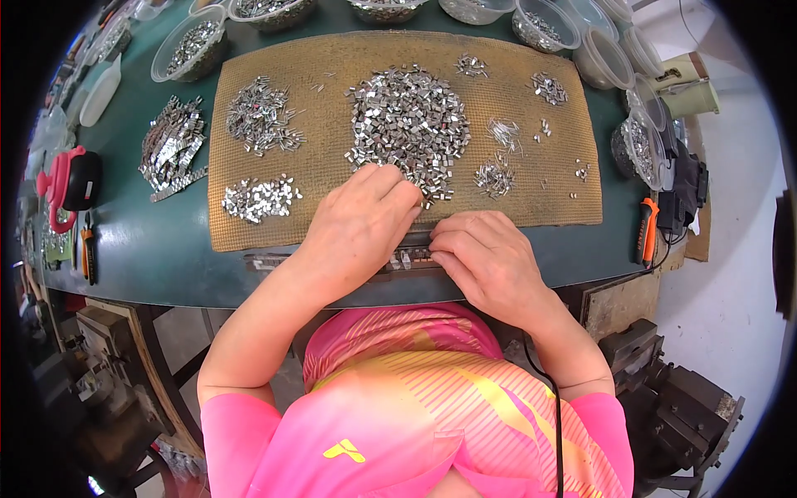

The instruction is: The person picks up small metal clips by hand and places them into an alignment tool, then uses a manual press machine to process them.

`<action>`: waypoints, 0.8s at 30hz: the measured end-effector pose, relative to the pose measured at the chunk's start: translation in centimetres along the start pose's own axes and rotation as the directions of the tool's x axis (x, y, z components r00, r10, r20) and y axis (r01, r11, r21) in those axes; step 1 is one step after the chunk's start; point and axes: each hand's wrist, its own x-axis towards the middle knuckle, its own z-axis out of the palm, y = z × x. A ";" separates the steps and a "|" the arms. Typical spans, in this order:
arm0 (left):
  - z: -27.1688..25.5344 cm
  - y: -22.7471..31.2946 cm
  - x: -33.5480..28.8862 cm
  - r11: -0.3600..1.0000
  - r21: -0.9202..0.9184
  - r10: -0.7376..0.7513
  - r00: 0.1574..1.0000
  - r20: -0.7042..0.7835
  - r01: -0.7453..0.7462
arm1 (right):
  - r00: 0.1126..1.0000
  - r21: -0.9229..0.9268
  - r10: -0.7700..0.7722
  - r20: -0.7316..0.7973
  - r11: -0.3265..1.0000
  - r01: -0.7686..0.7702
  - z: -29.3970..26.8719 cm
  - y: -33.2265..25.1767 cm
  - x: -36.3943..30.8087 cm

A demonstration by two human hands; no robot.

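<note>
My left hand [363, 222] is at the near edge of a large heap of small silver metal links [407, 124]. Its fingers are curled and pressed together, and whatever lies between their tips is hidden. Just in front of me, along the table's near edge, runs a long dark metal bar with a slot [405, 261], holding a few shiny pieces in its middle. My right hand [488, 253] is closed on the bar's right part, thumb on the near side and bent fingers on the far side. Both hands partly cover the bar.
A tan textured mat [324, 174] carries several smaller piles of links and pins [494, 178]. Linked metal bands [173, 145] lie left of it. Plastic tubs [191, 46] line the far side. Orange-handled pliers [646, 232] and a pink-and-black cup [73, 183] flank the mat.
</note>
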 end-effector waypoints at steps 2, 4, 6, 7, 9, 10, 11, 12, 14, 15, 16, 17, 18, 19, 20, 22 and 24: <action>-0.1 0.1 -0.1 1.000 -0.003 -0.004 1.000 0.003 0.004 | 1.000 -0.015 0.001 -0.016 1.000 -0.001 0.0 -0.2 0.0; -0.3 0.2 -0.1 1.000 -0.007 -0.004 1.000 0.005 0.004 | 1.000 -0.035 0.000 -0.026 0.999 -0.001 0.3 -0.5 0.0; -0.5 0.2 -0.1 1.000 -0.020 -0.015 1.000 -0.013 0.015 | 0.999 -0.058 0.001 -0.040 0.998 -0.003 0.4 -0.6 -0.1; -0.7 0.2 -0.1 1.000 -0.020 -0.015 1.000 -0.015 0.014 | 0.999 -0.062 -0.012 -0.038 0.998 0.010 0.4 -0.5 -0.1; -1.4 0.1 -0.3 0.996 -0.065 -0.058 0.998 -0.036 0.056 | 0.999 -0.067 -0.025 -0.036 0.997 0.022 0.2 -0.4 0.0; -1.6 0.1 -0.5 0.996 -0.065 -0.059 0.998 -0.037 0.056 | 0.999 -0.068 0.014 -0.033 0.998 -0.016 0.0 -0.3 0.1; -1.9 0.1 -0.9 0.995 -0.072 -0.076 0.996 -0.043 0.073 | 0.998 -0.068 0.053 -0.031 0.996 -0.055 -0.2 -0.1 0.3; -2.1 0.2 -1.2 0.993 -0.079 -0.093 0.995 -0.048 0.089 | 0.998 -0.068 0.053 -0.031 0.996 -0.055 -0.1 0.2 0.6; -2.4 0.3 -2.0 0.991 -0.098 -0.101 0.994 -0.049 0.096 | 0.994 -0.127 0.075 -0.077 0.988 -0.084 0.3 0.9 1.4; -2.5 0.5 -2.4 0.988 -0.117 -0.109 0.993 -0.049 0.102 | 0.994 -0.127 0.075 -0.076 0.988 -0.084 0.4 1.1 1.8; -2.5 0.6 -2.7 0.988 -0.117 -0.110 0.993 -0.050 0.103 | 0.997 -0.177 0.059 -0.056 0.982 -0.068 0.6 1.3 2.1; -2.6 0.8 -3.0 0.983 -0.139 -0.123 0.991 -0.044 0.116 | 0.998 -0.226 0.043 -0.036 0.973 -0.050 0.7 1.4 2.4; -2.6 0.9 -3.3 0.978 -0.162 -0.136 0.990 -0.038 0.129 | 0.998 -0.226 0.043 -0.035 0.973 -0.050 0.8 1.5 2.5; -2.5 1.1 -3.5 0.978 -0.161 -0.139 0.989 -0.041 0.130 | 0.999 -0.243 0.041 -0.030 0.969 -0.047 0.8 1.5 2.7; -2.4 1.4 -3.6 0.976 -0.170 -0.143 0.989 -0.038 0.135 | 0.999 -0.260 0.039 -0.025 0.965 -0.044 0.9 1.5 2.8; -2.0 1.8 -3.8 0.974 -0.181 -0.146 0.989 -0.037 0.137 | 0.999 -0.291 0.042 -0.023 0.955 -0.046 1.1 1.7 2.7; -1.5 2.1 -3.8 0.981 -0.137 -0.142 0.989 -0.034 0.136 | 0.999 -0.325 0.046 -0.022 0.944 -0.051 1.1 1.9 2.7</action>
